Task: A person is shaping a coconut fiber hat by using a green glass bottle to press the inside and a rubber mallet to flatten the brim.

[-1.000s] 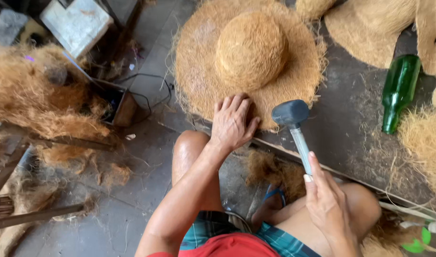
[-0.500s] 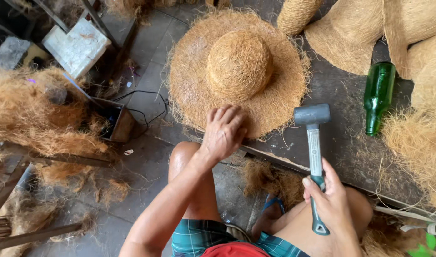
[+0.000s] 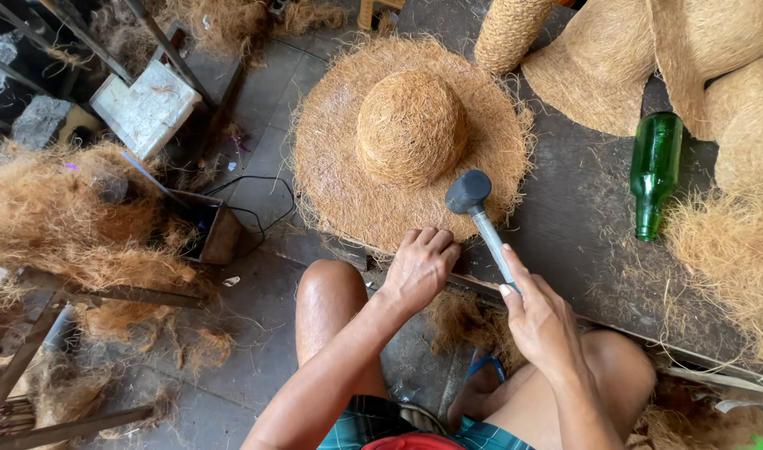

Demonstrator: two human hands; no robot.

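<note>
A wide-brimmed hat of brown coconut fibre (image 3: 373,179) lies flat on a dark wooden board (image 3: 581,242). My left hand (image 3: 420,265) rests on the hat's near brim, pressing its edge against the board. My right hand (image 3: 541,317) grips the metal handle of a grey rubber mallet (image 3: 470,193). The mallet's head is down on the brim, just right of my left hand and below the hat's domed crown (image 3: 410,127).
A green glass bottle (image 3: 653,171) lies on the board at the right. More fibre hats (image 3: 648,58) and loose fibre (image 3: 731,250) are at the back right. Fibre heaps (image 3: 56,217), metal frames, a dark box with a black cable (image 3: 210,229) fill the left. My bare knees are below.
The mallet has swung down from a raised position at the right onto the hat's brim. My left hand slid to the brim's near edge. The view shifted so the hat sits further right.
</note>
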